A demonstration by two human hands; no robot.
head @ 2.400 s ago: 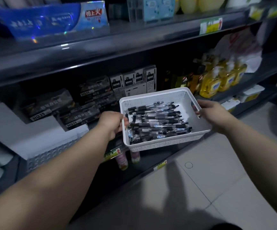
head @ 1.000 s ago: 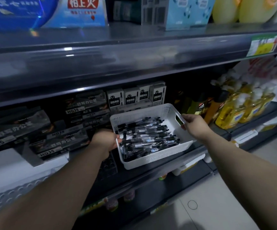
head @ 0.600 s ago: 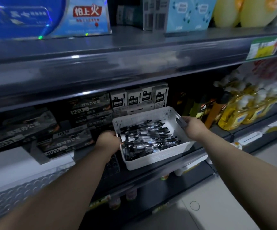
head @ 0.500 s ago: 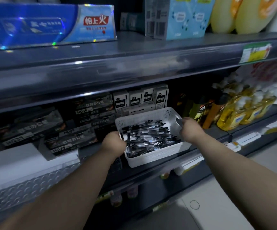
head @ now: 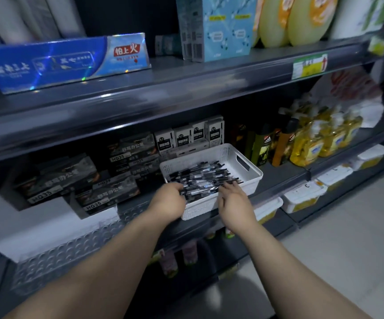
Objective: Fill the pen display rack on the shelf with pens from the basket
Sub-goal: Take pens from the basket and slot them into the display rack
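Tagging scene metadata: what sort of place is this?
Most likely a small shop aisle: tiered shelves with a price tag on the edge, stocked with boxed toothpaste, soap bottles and pen boxes.

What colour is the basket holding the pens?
White: the basket has perforated walls. The head view, the only one, shows it well.

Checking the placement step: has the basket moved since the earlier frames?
Yes. The basket went in toward the shelf and now sits on it, just in front of the white boxes.
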